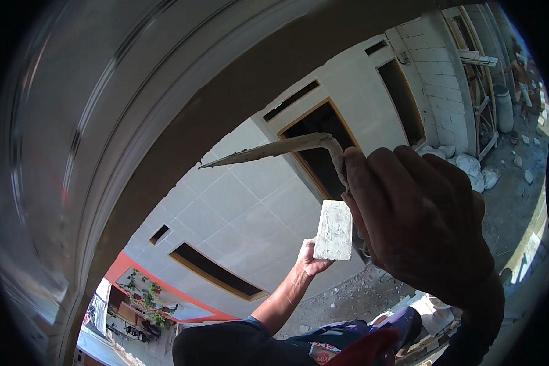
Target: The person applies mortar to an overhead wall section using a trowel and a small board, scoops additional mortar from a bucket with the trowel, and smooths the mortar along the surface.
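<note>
My right hand (424, 222), large and in shadow, is wrapped round the handle of a trowel (268, 148). The trowel's thin blade points left, coated in pale plaster or mortar, its tip near the edge of the overhanging ledge (183, 122). Lower down, my left hand (314, 259) grips a small rectangular board (334, 230) from beneath. White, uneven paste is smeared over the face of the board. Trowel and board are apart. My right fingers partly hide the trowel's handle.
Grooved pale moulding (97, 97) curves across the upper left. Beyond my hands stands a grey wall (238, 192) with a doorway. White sacks (470, 168), a barrel (503, 108) and rubble lie at the right, where a person (521, 79) stands far off. Plants (146, 302) hang lower left.
</note>
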`<action>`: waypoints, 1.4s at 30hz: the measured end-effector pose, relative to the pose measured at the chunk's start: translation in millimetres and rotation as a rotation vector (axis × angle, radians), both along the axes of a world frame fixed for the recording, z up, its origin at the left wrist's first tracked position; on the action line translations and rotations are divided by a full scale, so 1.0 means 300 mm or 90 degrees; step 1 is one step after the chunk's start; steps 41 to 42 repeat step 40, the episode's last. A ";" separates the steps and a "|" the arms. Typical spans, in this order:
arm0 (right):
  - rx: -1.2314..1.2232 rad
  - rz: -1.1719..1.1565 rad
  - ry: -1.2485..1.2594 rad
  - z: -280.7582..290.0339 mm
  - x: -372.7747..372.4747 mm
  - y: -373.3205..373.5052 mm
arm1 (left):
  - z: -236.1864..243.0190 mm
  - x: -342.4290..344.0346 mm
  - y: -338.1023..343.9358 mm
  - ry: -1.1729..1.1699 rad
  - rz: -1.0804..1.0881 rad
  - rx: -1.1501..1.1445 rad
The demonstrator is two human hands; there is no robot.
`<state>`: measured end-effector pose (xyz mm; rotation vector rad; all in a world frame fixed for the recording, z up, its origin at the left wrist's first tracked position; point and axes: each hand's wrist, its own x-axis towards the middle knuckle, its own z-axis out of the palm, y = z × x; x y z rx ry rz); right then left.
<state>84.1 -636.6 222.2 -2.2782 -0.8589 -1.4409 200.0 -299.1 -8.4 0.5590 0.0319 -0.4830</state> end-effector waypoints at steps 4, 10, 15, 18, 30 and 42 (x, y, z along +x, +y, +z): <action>-0.117 -0.032 -0.013 0.049 -0.033 0.016 | 0.009 -0.014 0.013 -0.015 -0.032 -0.061; -0.123 -0.117 0.050 0.035 -0.074 -0.021 | 0.015 -0.038 0.003 0.010 -0.068 -0.122; -0.022 -0.249 0.111 0.056 -0.028 -0.142 | 0.035 0.030 -0.006 0.024 -0.035 -0.045; 0.016 -0.360 0.109 0.033 0.034 -0.212 | 0.017 0.057 0.004 0.058 -0.051 -0.058; 0.010 -0.596 -0.004 0.071 0.222 -0.534 | 0.033 0.108 -0.037 0.072 -0.132 -0.078; 0.708 -0.047 0.557 -0.385 0.033 -0.406 | -0.086 0.195 -0.274 0.203 -0.382 -0.168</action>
